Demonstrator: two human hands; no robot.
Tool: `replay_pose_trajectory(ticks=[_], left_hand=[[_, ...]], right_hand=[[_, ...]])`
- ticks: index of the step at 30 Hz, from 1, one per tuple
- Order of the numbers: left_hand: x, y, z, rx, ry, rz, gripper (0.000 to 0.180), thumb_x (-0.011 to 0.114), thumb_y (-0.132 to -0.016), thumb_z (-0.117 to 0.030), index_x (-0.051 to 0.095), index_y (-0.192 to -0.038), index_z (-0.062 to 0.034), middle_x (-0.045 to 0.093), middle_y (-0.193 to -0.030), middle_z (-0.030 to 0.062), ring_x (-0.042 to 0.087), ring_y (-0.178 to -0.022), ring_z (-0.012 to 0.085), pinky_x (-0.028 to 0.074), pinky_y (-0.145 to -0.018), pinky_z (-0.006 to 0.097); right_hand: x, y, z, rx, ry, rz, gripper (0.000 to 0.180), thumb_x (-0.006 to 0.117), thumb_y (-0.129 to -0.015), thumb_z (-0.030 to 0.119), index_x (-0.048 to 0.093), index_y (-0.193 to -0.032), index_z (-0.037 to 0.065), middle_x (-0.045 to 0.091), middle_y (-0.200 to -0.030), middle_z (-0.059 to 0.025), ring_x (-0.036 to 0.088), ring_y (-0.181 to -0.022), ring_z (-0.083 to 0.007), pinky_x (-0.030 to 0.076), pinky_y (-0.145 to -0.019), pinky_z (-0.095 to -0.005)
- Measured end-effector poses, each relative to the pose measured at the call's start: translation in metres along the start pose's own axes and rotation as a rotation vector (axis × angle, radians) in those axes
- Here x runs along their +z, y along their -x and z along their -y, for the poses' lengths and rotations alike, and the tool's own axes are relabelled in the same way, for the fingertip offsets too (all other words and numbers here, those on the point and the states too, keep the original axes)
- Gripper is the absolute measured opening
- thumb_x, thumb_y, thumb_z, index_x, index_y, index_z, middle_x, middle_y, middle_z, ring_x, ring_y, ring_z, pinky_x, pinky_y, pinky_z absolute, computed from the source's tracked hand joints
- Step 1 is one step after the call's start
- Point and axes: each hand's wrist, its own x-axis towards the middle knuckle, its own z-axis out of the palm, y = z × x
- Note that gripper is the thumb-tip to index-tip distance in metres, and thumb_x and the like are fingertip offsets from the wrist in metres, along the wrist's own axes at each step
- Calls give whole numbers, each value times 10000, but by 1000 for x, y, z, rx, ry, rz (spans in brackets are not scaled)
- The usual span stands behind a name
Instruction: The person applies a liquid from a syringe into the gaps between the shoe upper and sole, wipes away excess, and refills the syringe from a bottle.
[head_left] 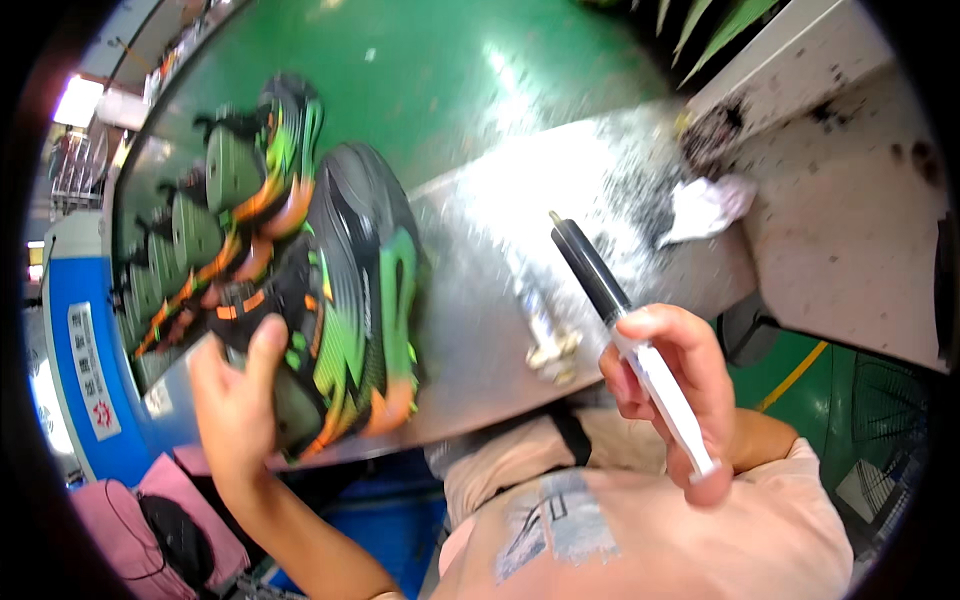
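My right hand grips a syringe filled with something black. Its tip points up and away over the table, and its white plunger is partly drawn out towards me. My left hand holds a black, green and orange sneaker at its lacing, thumb on top; some fingers are hidden behind the upper. The sneaker lies tilted on its side, with the sole edge turned to the right. The syringe tip is well apart from it.
More sneakers stand in a row to the left. On the metal tabletop lie a blurred clear-and-brass fitting and crumpled white tissue. A stained beige housing bounds the right, and a blue panel the left.
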Motion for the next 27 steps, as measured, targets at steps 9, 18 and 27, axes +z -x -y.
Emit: replay_pose_trajectory(ticks=[9, 18, 27], left_hand=[[197, -214, -137, 217, -457, 154, 379, 557, -724, -281, 646, -991, -27, 634, -1032, 161, 617, -960, 280, 487, -803, 376], [95, -176, -44, 393, -695, -330, 711, 702, -689, -436, 462, -1262, -90, 573, -1120, 189, 530, -1074, 313, 443, -865, 406], [4, -94, -18, 205, -427, 75, 665, 673, -636, -65, 419, -1251, -70, 578, -1060, 172, 553, -1006, 242, 397, -893, 297]], right_hand=[[-27, 28, -21, 505, -135, -388, 1182, 790, -455, 627, 244, -1334, 58, 448, -907, -57, 378, -695, -57, 309, -536, -143], [-74, 22, -3, 410, -315, -307, 996, 834, -523, 485, 299, -1242, 51, 473, -932, -141, 485, -702, -136, 393, -477, -150], [-97, 17, -8, 459, 24, -155, 1006, 821, -553, 469, 302, -1310, 57, 475, -973, -43, 428, -782, -67, 330, -570, -144]])
